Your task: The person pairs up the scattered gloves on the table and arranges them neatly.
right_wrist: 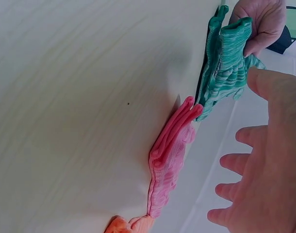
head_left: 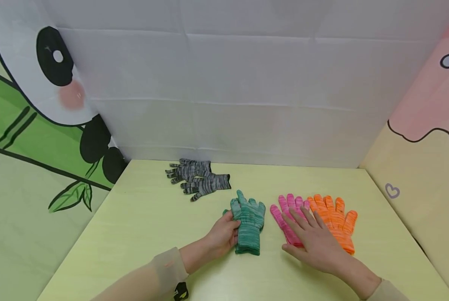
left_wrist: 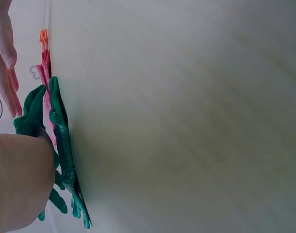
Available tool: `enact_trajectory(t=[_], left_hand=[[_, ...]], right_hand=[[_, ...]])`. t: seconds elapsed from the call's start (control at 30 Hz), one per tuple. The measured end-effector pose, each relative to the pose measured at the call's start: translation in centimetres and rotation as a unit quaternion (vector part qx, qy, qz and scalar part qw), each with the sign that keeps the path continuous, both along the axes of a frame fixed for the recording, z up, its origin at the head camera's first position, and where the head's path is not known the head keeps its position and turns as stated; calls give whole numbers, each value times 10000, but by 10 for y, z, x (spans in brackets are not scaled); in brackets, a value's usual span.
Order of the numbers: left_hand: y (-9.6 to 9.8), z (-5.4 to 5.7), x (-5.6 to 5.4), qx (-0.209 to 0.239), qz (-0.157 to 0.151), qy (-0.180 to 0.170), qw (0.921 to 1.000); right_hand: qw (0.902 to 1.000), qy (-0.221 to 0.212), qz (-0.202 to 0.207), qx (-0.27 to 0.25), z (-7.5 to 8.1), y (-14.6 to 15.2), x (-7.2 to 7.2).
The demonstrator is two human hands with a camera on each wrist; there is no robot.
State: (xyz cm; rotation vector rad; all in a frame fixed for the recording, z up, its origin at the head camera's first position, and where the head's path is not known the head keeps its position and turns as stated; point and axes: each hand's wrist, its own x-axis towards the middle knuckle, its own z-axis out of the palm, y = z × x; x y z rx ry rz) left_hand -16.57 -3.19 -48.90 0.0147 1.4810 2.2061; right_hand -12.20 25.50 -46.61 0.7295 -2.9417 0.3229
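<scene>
My left hand pinches the left edge of a green knitted glove between thumb and fingers. The right wrist view shows this upper glove raised off a second green glove that lies on the table. Palm down, my right hand hovers with its fingers spread over the pink gloves, hiding part of them. In the right wrist view a gap shows between those fingers and the pink pair. Orange gloves lie against the pink ones, partly behind the hand.
Two grey and black mottled gloves lie at the back left of the pale yellow table. A white sheet stands behind the table. Printed cartoon panels flank it, green at left and pink and cream at right.
</scene>
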Motion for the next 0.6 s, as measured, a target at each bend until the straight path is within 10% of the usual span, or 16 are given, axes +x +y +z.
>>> enact_trajectory(t=[0.6], left_hand=[[-1, -5, 1, -257, -185, 270, 9991]], right_hand=[[9999, -87, 56, 37, -4, -3, -3]])
